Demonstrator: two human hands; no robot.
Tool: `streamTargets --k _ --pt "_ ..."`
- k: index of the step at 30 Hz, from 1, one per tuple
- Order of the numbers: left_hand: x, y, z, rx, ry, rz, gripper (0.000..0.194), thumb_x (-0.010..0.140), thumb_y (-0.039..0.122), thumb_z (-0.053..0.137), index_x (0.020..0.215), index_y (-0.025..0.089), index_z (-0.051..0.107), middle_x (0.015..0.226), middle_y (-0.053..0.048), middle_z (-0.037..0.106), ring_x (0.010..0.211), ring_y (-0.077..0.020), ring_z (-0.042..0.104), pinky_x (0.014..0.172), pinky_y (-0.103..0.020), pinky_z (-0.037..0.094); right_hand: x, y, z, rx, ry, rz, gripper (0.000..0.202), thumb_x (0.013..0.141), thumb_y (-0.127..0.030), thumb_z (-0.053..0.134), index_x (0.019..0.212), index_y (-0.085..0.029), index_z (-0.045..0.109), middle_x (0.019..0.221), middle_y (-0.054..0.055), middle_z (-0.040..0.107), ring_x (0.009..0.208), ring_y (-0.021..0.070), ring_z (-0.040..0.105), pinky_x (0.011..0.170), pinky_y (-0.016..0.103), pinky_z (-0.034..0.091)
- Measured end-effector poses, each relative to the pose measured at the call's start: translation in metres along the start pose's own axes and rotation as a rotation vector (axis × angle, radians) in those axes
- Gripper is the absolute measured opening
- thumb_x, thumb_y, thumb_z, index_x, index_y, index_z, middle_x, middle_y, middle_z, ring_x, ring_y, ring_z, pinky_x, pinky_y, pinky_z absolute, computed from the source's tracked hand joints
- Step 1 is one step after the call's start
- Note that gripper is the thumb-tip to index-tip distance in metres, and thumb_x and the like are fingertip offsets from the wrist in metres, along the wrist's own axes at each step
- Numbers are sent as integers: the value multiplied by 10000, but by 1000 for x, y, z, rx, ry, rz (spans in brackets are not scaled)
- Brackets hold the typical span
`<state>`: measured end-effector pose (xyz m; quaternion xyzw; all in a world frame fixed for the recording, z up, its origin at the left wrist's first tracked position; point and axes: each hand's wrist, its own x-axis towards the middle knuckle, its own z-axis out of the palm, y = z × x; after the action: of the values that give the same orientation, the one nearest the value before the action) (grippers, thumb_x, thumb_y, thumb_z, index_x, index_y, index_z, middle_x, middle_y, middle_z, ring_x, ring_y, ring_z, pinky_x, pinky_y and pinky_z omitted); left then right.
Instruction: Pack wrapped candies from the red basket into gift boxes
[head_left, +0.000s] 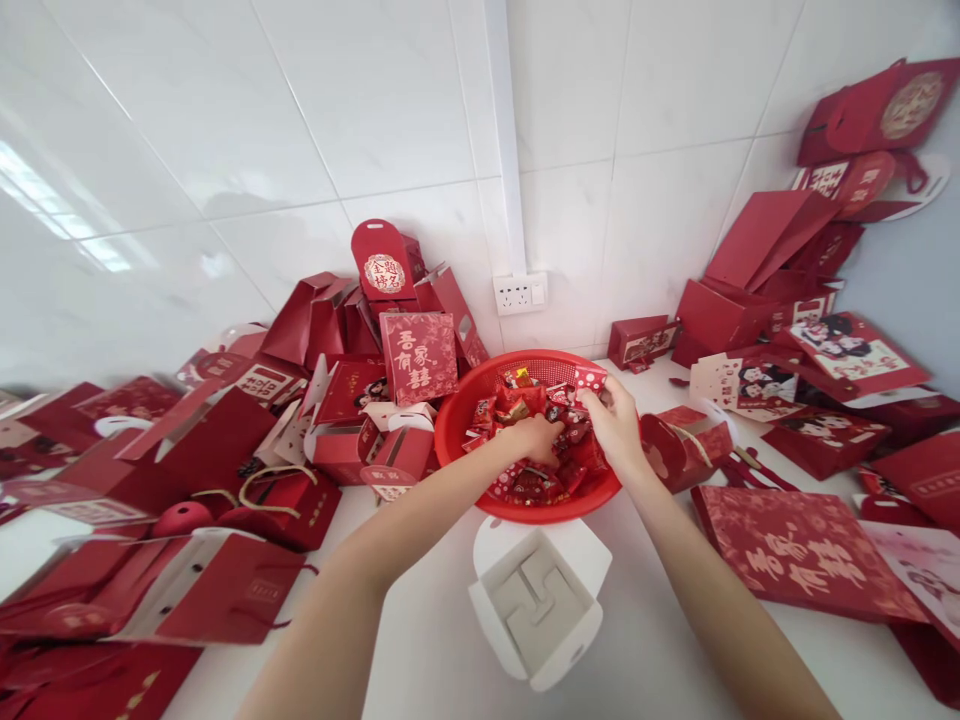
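Observation:
A red plastic basket (517, 513) holds a heap of wrapped candies (529, 485), mostly in red wrappers. Reaching into the heap, my left hand (538, 440) has its fingers curled down among the sweets, and what they pinch, if anything, is hidden. At the basket's right rim my right hand (616, 412) is closed on a red candy packet with white dots (591, 378). In front of the basket, between my forearms, stands an open white box (536, 600) with its flaps folded outward. Its inside shows the bare grey interlocked bottom.
Red gift boxes crowd both sides, some in piles, including a patterned one (418, 358) left of the basket and a large flat one (802, 550) at right. Behind is a tiled wall with a socket (520, 294). Rope-handled boxes (281, 500) stand at left.

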<state>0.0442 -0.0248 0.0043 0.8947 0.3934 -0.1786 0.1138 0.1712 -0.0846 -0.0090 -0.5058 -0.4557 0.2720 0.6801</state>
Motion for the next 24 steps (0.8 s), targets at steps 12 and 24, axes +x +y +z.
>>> streamTargets --k 12,24 --pt "-1 -10 -1 4 54 -53 558 720 354 785 1256 256 666 1235 -157 667 1109 -363 668 895 -404 543 3 3 0 133 25 93 138 716 -348 676 772 -253 592 683 -29 651 674 206 623 667 328 523" --pt "7 -21 3 -182 195 47 319 681 163 713 995 217 703 1033 -76 749 972 -286 700 830 -326 526 5 -1 -2 243 4 197 149 649 -330 713 723 -237 623 663 -19 688 646 207 654 614 328 546"
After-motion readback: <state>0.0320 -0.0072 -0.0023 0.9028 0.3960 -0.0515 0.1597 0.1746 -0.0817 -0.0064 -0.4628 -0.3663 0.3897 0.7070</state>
